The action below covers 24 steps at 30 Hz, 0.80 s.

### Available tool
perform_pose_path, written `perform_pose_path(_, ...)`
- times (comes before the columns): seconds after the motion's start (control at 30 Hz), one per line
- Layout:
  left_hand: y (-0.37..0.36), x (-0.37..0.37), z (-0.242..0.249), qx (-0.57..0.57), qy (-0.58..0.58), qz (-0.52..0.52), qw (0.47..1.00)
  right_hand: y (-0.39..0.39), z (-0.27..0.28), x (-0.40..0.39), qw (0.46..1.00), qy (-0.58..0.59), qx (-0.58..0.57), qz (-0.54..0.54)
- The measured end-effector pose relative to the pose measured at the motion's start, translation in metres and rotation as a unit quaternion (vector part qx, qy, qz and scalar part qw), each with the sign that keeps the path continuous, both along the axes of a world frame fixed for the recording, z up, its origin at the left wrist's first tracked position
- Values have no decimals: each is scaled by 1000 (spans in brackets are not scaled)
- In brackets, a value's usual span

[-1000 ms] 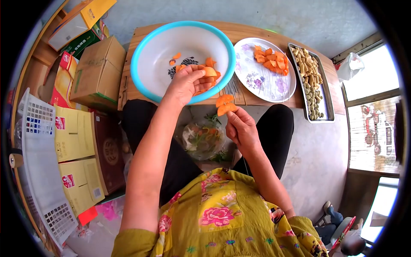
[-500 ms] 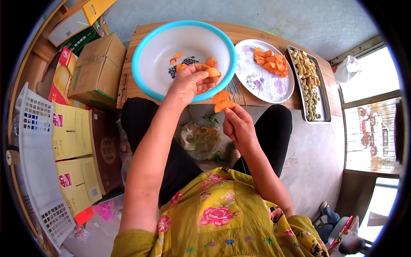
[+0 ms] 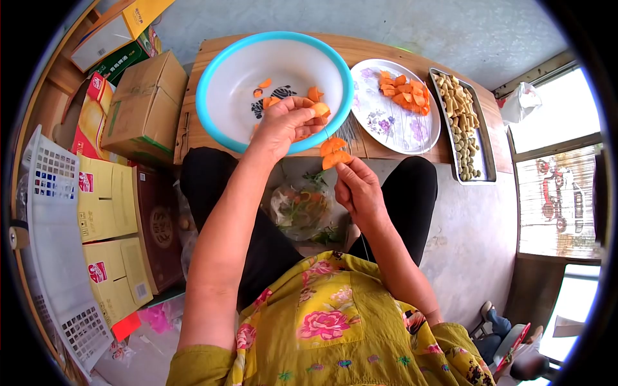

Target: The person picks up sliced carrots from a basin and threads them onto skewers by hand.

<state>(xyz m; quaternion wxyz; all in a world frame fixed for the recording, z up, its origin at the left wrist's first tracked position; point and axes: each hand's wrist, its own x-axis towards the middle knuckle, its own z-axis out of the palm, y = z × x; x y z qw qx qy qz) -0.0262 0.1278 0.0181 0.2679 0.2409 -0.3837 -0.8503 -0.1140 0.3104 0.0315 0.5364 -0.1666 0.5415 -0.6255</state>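
My left hand [image 3: 288, 125] is over the near rim of the blue-rimmed white basin [image 3: 212, 122], pinching an orange carrot slice [image 3: 320, 110]. Below and to the right, my right hand [image 3: 360, 190] grips a thin skewer with carrot slices [image 3: 335, 153] threaded on it; its tip points up toward the left hand. More carrot pieces [image 3: 265, 83] lie in the basin. On the white flowered plate [image 3: 373, 119], several skewers hold a heap of carrot slices [image 3: 407, 93]. Thin bare skewers [image 3: 351, 134] lie between basin and plate.
A metal tray [image 3: 487, 148] of tan and greenish pieces sits at the table's right end. Cardboard boxes [image 3: 138, 103] and a white plastic basket [image 3: 55, 244] stand at left. A plastic bag of scraps [image 3: 299, 209] lies between the knees. Part of another person [image 3: 499, 325] shows at lower right.
The slice in my left hand has turned slightly. Both hands stay in nearly the same place, and the whole view has shifted a little.
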Motion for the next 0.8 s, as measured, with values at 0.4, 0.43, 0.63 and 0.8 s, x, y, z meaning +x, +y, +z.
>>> perform_pose_path(0.4, 4, -1, -1, -55, -51, -1, 997, 5, 0, -3, 1000, 18, 12, 13)
perform_pose_path(0.43, 4, -2, -1, -57, -53, -1, 997, 5, 0, -3, 1000, 18, 12, 13)
perform_pose_path(0.63, 4, -2, -5, -61, -56, -4, 997, 2, -1, 0, 1000, 16, 19, -8)
perform_pose_path(0.8, 4, -3, -2, -55, -68, 2, 996, -3, -2, 4, 999, 36, 14, -27)
